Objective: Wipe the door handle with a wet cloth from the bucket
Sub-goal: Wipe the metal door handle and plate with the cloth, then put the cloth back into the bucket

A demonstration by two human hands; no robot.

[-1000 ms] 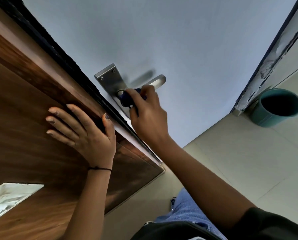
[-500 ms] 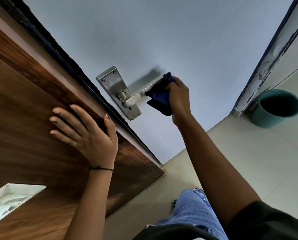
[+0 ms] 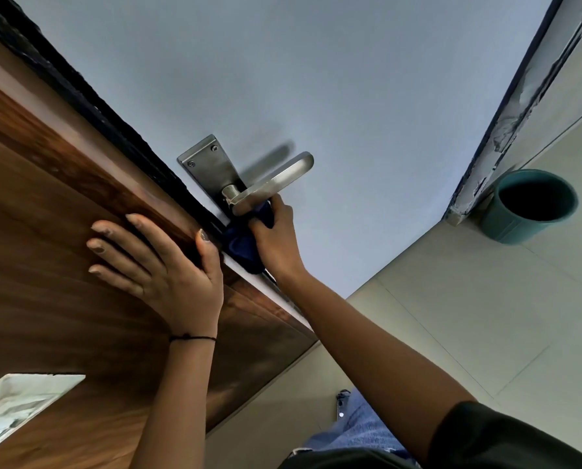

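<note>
right hand (image 3: 277,240): clenched around dark blue cloth (image 3: 244,247), pressed to underside of door handle (image 3: 272,184) near the pivot end
left hand (image 3: 161,265): flat, fingers spread, grasping nothing, bracing wood-grain door face (image 3: 46,265) just beside the edge
step: wiping the lever, looks mid-task; free tip and top face bare right now
technique: wrap cloth round the lever, run pivot to tip with steady pressure; get into the collar by backplate (image 3: 208,167); brace to stop door swinging
handle: brushed metal, flat lever with rounded tip, rectangular plate, two screws visible
cloth: soft, bunched, loose tail hanging over door edge; wetness not discernible
bucket (image 3: 528,206): teal, cylindrical, dark inside, on pale floor tile by the door frame, well apart from handle
wall (image 3: 350,79): matte pale grey, smooth
risk: hanging tail snagging on door edge
</note>
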